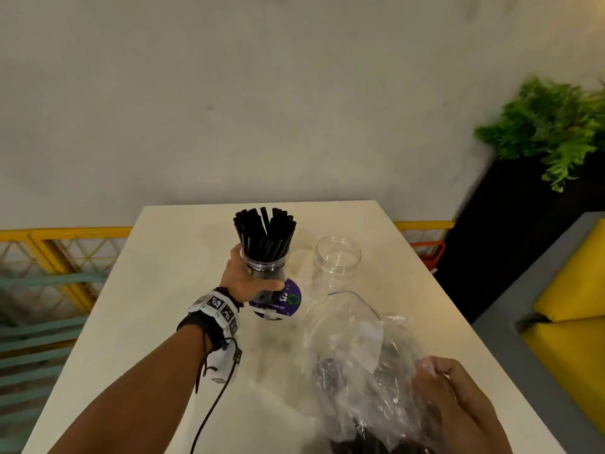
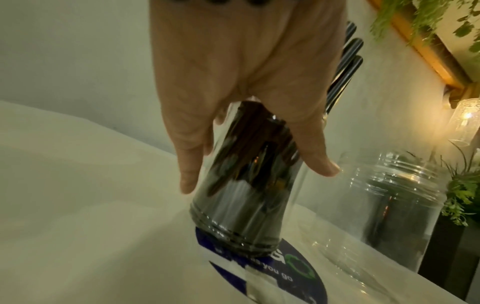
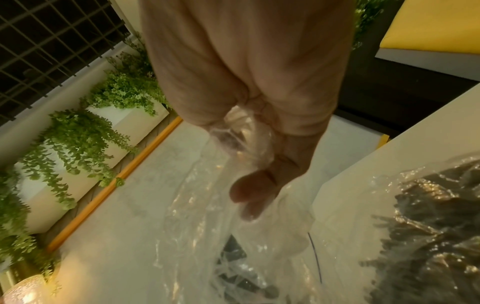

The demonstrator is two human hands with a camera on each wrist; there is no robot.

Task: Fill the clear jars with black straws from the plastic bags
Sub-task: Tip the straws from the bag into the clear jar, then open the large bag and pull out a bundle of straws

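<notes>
My left hand (image 1: 248,280) grips a clear jar (image 1: 266,268) packed with black straws (image 1: 265,231), held slightly tilted above a round purple sticker (image 1: 288,304) on the white table (image 1: 170,273). In the left wrist view my fingers (image 2: 187,164) wrap the jar (image 2: 246,195), whose base touches the sticker (image 2: 293,267). An empty clear jar (image 1: 337,257) stands just right of it, also seen as the empty jar (image 2: 394,205). My right hand (image 1: 438,385) pinches a crumpled clear plastic bag (image 1: 360,355) at the near right; dark straws show inside the bag (image 3: 221,226).
A black planter (image 1: 510,224) with green foliage stands beyond the table's right edge, beside a yellow cushioned bench (image 1: 573,306). A yellow railing (image 1: 59,244) runs behind the table on the left. A second bag of dark straws (image 3: 428,236) lies at the right.
</notes>
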